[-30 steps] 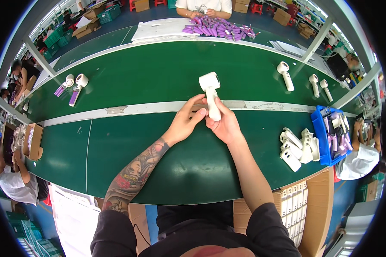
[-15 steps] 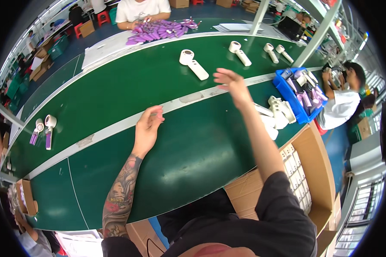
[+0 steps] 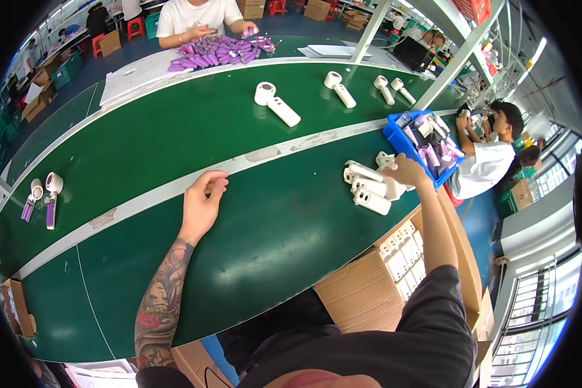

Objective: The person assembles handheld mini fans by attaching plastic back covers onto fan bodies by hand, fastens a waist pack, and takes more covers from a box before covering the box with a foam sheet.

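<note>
My left hand (image 3: 202, 202) rests flat on the green table beside the pale strip, fingers loosely curled, holding nothing. My right hand (image 3: 406, 173) reaches far to the right and closes over a white handheld-fan part (image 3: 392, 188) at the edge of a small row of similar white parts (image 3: 367, 187). Just beyond it stands a blue bin (image 3: 394, 137) with purple and white pieces. A finished white fan (image 3: 275, 103) lies on the green conveyor belt further away.
More white fans (image 3: 340, 88) ride the belt toward the right. Two fans with purple parts (image 3: 48, 197) lie at the left. A person across the belt handles a heap of purple cells (image 3: 217, 50). A cardboard box of white parts (image 3: 401, 258) sits by my right side.
The white fan left my hands and now lies on the belt. My right hand swung right to the row of white parts; my left hand stayed on the table.
</note>
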Available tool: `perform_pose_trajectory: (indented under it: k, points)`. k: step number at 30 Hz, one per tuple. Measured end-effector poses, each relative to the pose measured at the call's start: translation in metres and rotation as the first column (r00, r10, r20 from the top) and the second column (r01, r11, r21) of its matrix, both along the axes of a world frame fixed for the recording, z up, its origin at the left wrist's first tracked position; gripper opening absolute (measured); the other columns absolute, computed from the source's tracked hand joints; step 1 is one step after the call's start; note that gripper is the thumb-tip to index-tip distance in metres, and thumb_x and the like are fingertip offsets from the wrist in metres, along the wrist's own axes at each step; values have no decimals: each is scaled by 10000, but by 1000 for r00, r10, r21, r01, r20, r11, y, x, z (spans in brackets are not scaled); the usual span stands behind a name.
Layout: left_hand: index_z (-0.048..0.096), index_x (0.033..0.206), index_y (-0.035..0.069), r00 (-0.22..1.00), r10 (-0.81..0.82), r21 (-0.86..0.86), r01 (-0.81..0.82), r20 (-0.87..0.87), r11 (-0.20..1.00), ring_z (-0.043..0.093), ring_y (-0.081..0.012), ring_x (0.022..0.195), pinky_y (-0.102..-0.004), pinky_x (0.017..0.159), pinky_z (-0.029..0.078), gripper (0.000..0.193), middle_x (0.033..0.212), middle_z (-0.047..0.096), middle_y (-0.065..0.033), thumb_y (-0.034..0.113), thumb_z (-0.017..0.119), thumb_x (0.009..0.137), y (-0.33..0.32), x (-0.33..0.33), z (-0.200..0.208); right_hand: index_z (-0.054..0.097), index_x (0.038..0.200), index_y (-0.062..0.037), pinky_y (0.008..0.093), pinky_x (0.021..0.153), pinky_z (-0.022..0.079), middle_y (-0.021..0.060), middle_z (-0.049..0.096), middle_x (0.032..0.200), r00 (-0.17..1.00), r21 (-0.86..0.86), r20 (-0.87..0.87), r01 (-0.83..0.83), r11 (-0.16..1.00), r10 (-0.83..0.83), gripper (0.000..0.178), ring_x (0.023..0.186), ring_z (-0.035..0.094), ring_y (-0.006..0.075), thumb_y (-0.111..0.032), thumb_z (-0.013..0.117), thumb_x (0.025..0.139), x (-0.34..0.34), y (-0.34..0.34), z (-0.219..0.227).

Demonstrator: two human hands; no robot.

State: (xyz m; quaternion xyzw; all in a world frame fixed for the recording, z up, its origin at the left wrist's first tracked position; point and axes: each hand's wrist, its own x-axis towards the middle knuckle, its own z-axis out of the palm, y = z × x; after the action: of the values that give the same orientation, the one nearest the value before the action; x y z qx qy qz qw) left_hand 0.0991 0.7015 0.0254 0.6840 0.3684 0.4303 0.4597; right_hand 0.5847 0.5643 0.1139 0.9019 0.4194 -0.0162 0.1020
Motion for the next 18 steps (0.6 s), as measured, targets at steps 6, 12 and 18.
perform_pose_trajectory:
  k: [6,12,18]
  points:
    - [674,1102,9,1000,0,20,0,-2,1000,668,-171,817,-287,770,531,177,956,725,-87,45,567,965,-3,1,-4,675,1138,-105,409,867,535,106,727,1069,994,73,-97,-52,996,59,470,960,689,318,-457,785,846,15,2,-7]
    - [678,1089,14,999,18,31,-16,-48,999,667,-170,799,-282,760,530,171,936,728,-85,44,565,964,-4,-2,0,684,1137,-111,395,888,531,97,720,1062,992,35,-121,-21,999,25,455,969,679,309,-377,843,804,-2,6,2]
    - [684,1075,14,999,18,50,-16,-49,999,667,-170,792,-280,756,529,164,918,729,-83,47,566,966,-5,-4,3,698,1119,-68,397,856,551,100,737,1019,992,98,-99,-71,993,81,468,946,709,304,-349,846,774,-1,5,-1]
